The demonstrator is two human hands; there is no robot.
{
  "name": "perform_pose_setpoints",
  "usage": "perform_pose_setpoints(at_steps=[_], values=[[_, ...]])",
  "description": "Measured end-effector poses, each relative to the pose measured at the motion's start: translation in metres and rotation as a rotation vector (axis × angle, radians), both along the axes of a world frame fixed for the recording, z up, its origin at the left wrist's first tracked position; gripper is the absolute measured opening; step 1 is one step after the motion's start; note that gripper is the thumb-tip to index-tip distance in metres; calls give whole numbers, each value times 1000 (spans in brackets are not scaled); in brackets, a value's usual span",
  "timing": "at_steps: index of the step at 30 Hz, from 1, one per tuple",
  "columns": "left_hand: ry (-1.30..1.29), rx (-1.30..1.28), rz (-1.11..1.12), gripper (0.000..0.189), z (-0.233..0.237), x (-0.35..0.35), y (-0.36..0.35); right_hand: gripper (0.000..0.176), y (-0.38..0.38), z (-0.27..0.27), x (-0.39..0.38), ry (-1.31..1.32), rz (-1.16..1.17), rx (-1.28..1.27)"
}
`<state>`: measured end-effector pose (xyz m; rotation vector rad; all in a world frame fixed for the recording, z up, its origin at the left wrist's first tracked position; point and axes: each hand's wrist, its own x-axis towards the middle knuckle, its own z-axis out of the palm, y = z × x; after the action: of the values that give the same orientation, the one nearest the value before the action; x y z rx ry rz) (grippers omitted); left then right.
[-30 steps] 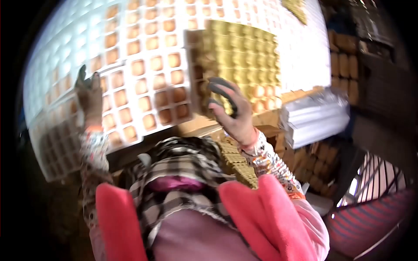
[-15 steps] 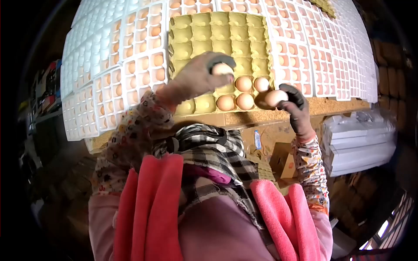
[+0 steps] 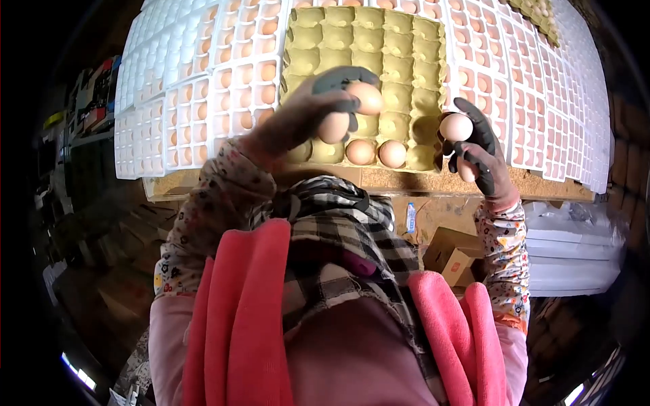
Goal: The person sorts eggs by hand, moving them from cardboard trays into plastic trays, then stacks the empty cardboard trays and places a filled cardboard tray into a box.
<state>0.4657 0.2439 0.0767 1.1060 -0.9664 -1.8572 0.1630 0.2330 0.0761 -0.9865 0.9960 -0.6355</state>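
Note:
My left hand (image 3: 313,111), in a dark-fingered glove, is closed around two brown eggs, an upper egg (image 3: 365,99) and a lower egg (image 3: 334,127), just above the yellowish pulp egg tray (image 3: 369,47). Two more brown eggs, a left one (image 3: 360,152) and a right one (image 3: 393,154), sit in the tray's near row. At the tray's right edge my right hand (image 3: 489,152), gloved alike, grips a pale egg (image 3: 456,126) between thumb and fingers. A second egg (image 3: 467,170) is tucked lower in that hand, partly hidden by its fingers.
White plastic trays filled with eggs surround the pulp tray, such as a left tray (image 3: 245,71) and a right tray (image 3: 528,101). Another pulp tray (image 3: 535,17) lies far right. Below the wooden table edge (image 3: 379,178) are a cardboard box (image 3: 450,254) and stacked white packs (image 3: 575,250).
Two eggs from the tray's second row have left their cups. Each hand now shows two eggs instead of one. The right hand has turned, and the whole view has shifted.

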Motion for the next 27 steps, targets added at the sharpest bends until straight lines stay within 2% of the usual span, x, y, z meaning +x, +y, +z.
perform_pose_setpoints(at_steps=[1, 2, 3, 4, 5, 6, 7, 8, 10, 12, 13, 14, 15, 16, 18, 19, 21, 22, 23, 24, 26, 27], values=[[-82, -7, -76, 44, 0, 6, 1, 59, -1, 6, 7, 189, 168, -97], [-164, -23, -154, 44, -2, 13, -2, 57, 1, 7, 19, 355, 333, -330], [-441, -458, -290, 53, -27, 9, -4, 54, 3, 7, 31, 518, 460, -581], [-912, -775, -586, 60, -24, 6, 3, 55, 10, 8, 45, 883, 592, -836], [-1311, -728, -828, 50, -14, -16, 6, 58, 13, 10, 58, 1055, 692, -895], [-1440, -750, -1063, 46, 5, -27, 7, 60, 15, 11, 73, 1207, 786, -973], [-1318, -868, -1049, 50, 0, -29, 10, 60, 17, 7, 81, 1229, 803, -988], [-1419, -977, -1136, 52, -5, -26, 10, 61, 13, 2, 82, 1256, 818, -1009], [-1209, -1084, -564, 53, -35, 8, 26, 58, 1, 23, 89, 1062, 822, -984], [-931, -651, -473, 59, 4, 68, 21, 53, -9, 41, 102, 872, 729, -763], [-800, -566, -228, 63, -1, 104, 28, 53, -8, 41, 108, 684, 491, -353], [-590, -339, -56, 54, -14, 148, 29, 52, -10, 41, 125, 483, 243, 58], [-756, -490, 207, 44, -25, 192, 28, 54, -11, 35, 150, 245, 118, 123], [-655, -232, 282, 38, -41, 240, 19, 51, -11, 37, 193, 200, 73, 50], [-1275, -188, 360, 43, -57, 331, 9, 49, -26, 12, 277, 259, 88, -63], [-1671, -272, 311, 50, -84, 366, 3, 49, -37, 4, 323, 226, 170, -49], [-1872, -243, -137, 50, -76, 413, -23, 50, -69, -23, 415, 186, 347, -182], [-1915, -283, -394, 49, -81, 436, -39, 53, -91, -53, 454, 328, 471, -601], [-1951, -459, -552, 44, -102, 456, -55, 55, -111, -75, 491, 412, 505, -795], [-1915, -433, -705, 45, -109, 468, -71, 58, -131, -93, 525, 498, 539, -991], [-1820, -486, -879, 42, -105, 483, -89, 61, -176, -118, 579, 786, 761, -1151], [-1789, -573, -930, 53, -119, 495, -100, 61, -194, -115, 600, 919, 950, -1081]])
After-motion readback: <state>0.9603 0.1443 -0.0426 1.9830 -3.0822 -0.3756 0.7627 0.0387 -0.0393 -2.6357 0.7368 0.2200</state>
